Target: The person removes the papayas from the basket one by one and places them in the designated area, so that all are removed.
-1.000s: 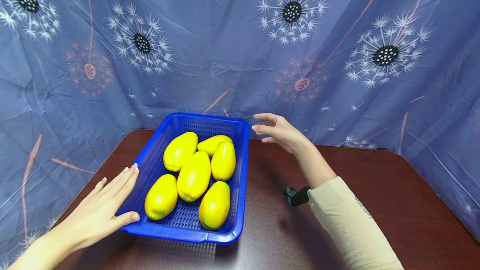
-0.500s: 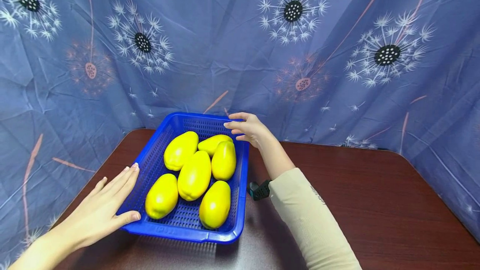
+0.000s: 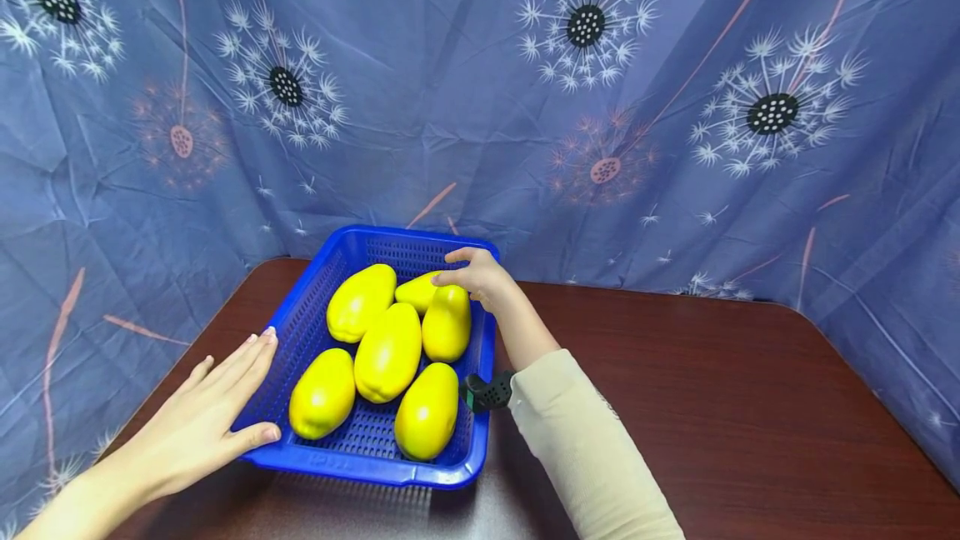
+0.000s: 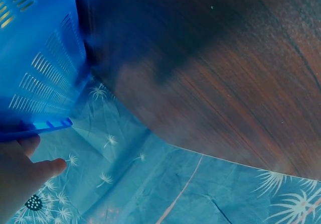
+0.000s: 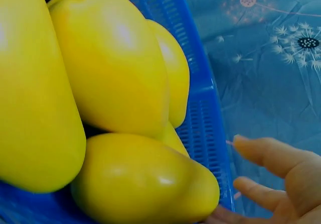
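A blue plastic basket (image 3: 330, 463) with slotted walls holds several yellow papayas (image 3: 387, 354) in the head view. My left hand (image 3: 213, 411) rests with straight fingers on the basket's left rim; in the left wrist view its fingertips (image 4: 50, 168) lie by the rim. At the back right, my right hand (image 3: 480, 277) hovers over the basket, its fingers reaching above a papaya (image 3: 447, 327) and partly hiding the one behind it. From the right wrist, that near papaya (image 5: 145, 181) shows its narrow end beside my spread fingers (image 5: 266, 151), which do not close round it.
The basket stands on the left part of a dark reddish-brown table (image 3: 690, 390). A blue curtain (image 3: 465, 107) with dandelion prints hangs behind and along the sides. The black wrist device (image 3: 487, 392) hangs beside the basket's right rim.
My right hand has moved left and then down, from beside the basket to over its back right papayas. My left hand and the fruit show almost no movement.
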`<state>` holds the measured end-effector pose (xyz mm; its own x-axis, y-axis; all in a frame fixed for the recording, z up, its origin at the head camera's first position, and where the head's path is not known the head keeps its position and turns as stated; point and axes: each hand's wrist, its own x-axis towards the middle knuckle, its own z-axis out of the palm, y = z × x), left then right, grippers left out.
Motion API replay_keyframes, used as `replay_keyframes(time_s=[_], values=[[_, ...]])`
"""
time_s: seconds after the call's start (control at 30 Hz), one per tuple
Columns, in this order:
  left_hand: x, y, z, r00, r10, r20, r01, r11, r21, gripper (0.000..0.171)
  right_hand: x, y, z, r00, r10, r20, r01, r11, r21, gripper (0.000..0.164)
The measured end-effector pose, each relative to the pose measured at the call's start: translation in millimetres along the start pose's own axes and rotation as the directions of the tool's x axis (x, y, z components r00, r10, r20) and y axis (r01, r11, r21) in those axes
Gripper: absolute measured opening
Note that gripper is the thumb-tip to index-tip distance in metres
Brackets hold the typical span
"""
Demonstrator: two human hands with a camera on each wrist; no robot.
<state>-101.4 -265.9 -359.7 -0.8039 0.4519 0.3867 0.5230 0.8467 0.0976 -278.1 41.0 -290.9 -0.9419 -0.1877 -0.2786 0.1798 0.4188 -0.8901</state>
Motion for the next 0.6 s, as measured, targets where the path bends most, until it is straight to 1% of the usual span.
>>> replay_keyframes(time_s=[0.07, 0.13, 0.17, 0.23, 0.33, 0.4, 0.43, 0.53, 0.6], values=[[0.7, 0.9, 0.6, 1.0, -0.001, 0.002, 0.001, 1.0, -0.006, 0.092, -1.4, 1.9, 2.8, 1.0, 0.007, -0.011, -0.008, 0.996, -0.091, 0.059], [0.7, 1.2, 0.7, 1.0, -0.005, 0.003, 0.005, 1.0, -0.009, 0.092, -3.3, 2.6, 6.3, 1.0, 0.006, -0.016, -0.009, 0.979, -0.205, 0.064], [0.6, 1.4, 0.6, 1.0, -0.007, 0.003, 0.008, 1.0, -0.009, 0.092, -4.2, 2.5, 8.5, 1.0, 0.006, -0.018, -0.011, 0.963, -0.27, 0.067], [0.5, 1.3, 0.5, 1.0, -0.011, 0.006, 0.011, 1.0, -0.007, 0.092, -5.5, 2.3, 12.6, 1.0, 0.003, -0.02, -0.011, 0.916, -0.401, 0.073], [0.5, 1.1, 0.1, 1.0, -0.018, 0.01, 0.018, 1.0, -0.009, 0.092, -6.7, 2.5, 17.9, 1.0, 0.009, -0.015, -0.015, 0.848, -0.529, 0.081], [0.6, 1.5, -0.2, 1.0, -0.021, 0.012, 0.021, 1.0, -0.007, 0.092, -6.7, 2.8, 20.3, 1.0, 0.01, -0.016, -0.017, 0.822, -0.569, 0.083], [0.7, 1.6, -0.2, 1.0, -0.022, 0.012, 0.022, 1.0, -0.007, 0.092, -6.9, 2.9, 21.1, 1.0, 0.012, -0.017, -0.02, 0.817, -0.577, 0.082], [0.7, 2.3, -0.1, 1.0, -0.026, 0.018, 0.026, 1.0, -0.006, 0.091, -6.5, 4.0, 22.8, 0.999, 0.009, -0.03, -0.025, 0.808, -0.589, 0.079], [0.7, 2.6, -0.3, 0.999, -0.03, 0.022, 0.03, 1.0, -0.005, 0.091, -5.5, 4.9, 23.7, 0.999, 0.006, -0.034, -0.025, 0.808, -0.589, 0.075]])
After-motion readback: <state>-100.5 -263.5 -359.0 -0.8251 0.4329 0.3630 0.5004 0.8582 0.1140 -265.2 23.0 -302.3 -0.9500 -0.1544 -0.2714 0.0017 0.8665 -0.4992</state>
